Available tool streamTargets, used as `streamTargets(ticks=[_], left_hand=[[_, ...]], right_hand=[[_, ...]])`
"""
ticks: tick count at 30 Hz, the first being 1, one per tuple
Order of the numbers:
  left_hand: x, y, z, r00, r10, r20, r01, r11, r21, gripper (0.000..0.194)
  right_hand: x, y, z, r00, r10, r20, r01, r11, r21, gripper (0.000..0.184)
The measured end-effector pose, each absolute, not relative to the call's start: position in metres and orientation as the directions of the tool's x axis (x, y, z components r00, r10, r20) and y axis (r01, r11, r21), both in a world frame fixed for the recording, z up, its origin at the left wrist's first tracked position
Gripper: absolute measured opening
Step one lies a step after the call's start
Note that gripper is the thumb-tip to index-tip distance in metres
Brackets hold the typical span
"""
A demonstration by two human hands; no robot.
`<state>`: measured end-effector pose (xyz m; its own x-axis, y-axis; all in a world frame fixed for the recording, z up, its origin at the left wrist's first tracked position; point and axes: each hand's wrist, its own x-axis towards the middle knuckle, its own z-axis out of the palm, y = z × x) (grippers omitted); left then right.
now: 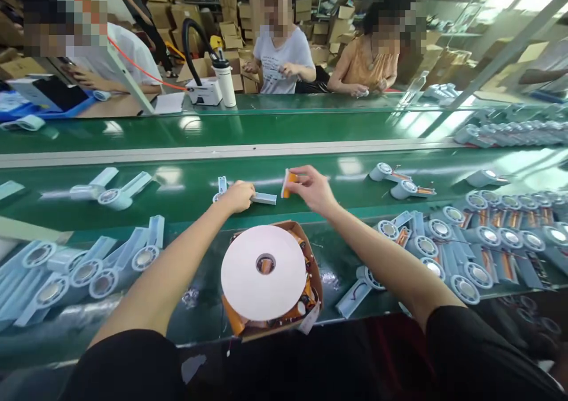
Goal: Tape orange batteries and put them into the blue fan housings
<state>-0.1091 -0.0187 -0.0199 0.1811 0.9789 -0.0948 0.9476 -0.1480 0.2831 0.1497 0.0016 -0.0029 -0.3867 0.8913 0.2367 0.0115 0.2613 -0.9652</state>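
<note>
Black short sleeves (128, 362) are closest, at the bottom, with two bare arms reaching up over a long, shiny green desk (204, 259). Between the arms is a brown cardboard box (316, 271). On top of it lies a big, flat, white paper roll (244, 277) with a round hole in the middle, and small orange pieces (238, 323) peek out around it.

Past the box, the right hand (316, 189) has its thumb and fingers pinched together on a small, flat orange piece with a white edge (290, 183). It sits at the very tips of the fingers, on the left side of the hand, up off the desk.

Just to the left, the left hand (239, 196) has its fingers curled around a light blue plastic piece with a long handle (265, 199). The handle sticks out to the right, toward the orange piece but apart from it. The fingertips are hard to see.

More blue pieces with round ends lie in a pile on the left (144, 258) and a bigger pile on the right (426, 246). Across the desk are a person in a white shirt (284, 52) and a person in an orange top (370, 64).
</note>
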Motion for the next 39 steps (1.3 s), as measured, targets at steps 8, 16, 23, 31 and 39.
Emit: streamTargets(ticks=[8,16,23,31,39], left_hand=[[-0.114,-0.013,-0.035,0.118,0.99,-0.077,0.888,-0.07,0.455,0.022],[-0.089,-0.004,-0.038,-0.01,0.998,-0.056,0.878,0.035,0.477,0.021],[-0.074,-0.057,0.017,-0.005,0.996,0.088,0.875,-0.038,0.483,0.032],[-0.05,-0.259,0.026,0.4,0.915,0.047,0.904,-0.403,0.144,0.072],[-0.055,-0.283,0.007,0.152,0.915,0.374,0.977,-0.196,0.082,0.071]], right_hand=[[0.105,0.034,-0.028,-0.745,0.665,0.053,0.561,0.667,-0.49,0.03],[0.081,0.026,-0.018,-0.807,0.554,-0.206,0.578,0.811,-0.084,0.043],[0.146,-0.005,0.033,-0.791,0.61,0.043,0.523,0.711,-0.47,0.029],[0.249,-0.183,0.01,-0.776,0.63,-0.032,0.586,0.701,-0.407,0.031],[0.24,-0.262,0.002,-0.975,-0.062,0.215,-0.172,0.823,-0.542,0.031]])
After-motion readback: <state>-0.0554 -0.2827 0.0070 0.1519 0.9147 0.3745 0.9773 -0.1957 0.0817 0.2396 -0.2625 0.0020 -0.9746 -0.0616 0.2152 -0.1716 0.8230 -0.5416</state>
